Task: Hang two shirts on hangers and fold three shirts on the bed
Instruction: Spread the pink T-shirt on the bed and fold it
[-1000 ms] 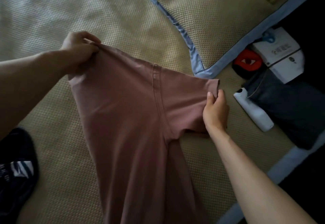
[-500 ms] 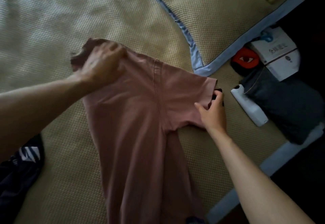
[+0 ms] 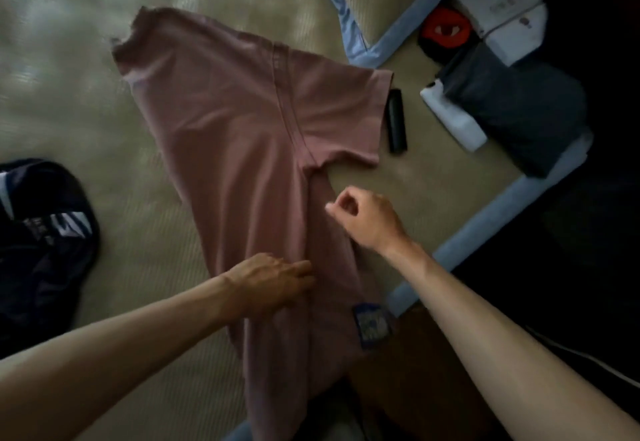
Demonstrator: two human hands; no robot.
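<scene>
A dusty pink short-sleeved shirt [image 3: 242, 135] lies flat on the woven bed mat [image 3: 86, 101], doubled lengthwise with its sleeve pointing right and its hem hanging over the near edge. My left hand [image 3: 273, 281] rests palm down on the shirt's lower body, fingers together. Near the shirt's right side edge, below the sleeve, my right hand [image 3: 363, 215] hovers with thumb and forefinger curled; whether it pinches fabric is unclear. A dark navy shirt [image 3: 41, 232] with white stripes lies crumpled at the left.
A small black stick-shaped object [image 3: 396, 121] lies beside the sleeve. At the right are a white bottle [image 3: 453, 118], a dark grey folded garment [image 3: 519, 111], a red-and-black item [image 3: 446, 30] and a white box [image 3: 502, 7]. A blue-trimmed pillow [image 3: 363, 45] sits at top.
Both hands have let go of the collar and sleeve and come down toward me. The shirt now lies spread on the mat, and the black object beside the sleeve is uncovered.
</scene>
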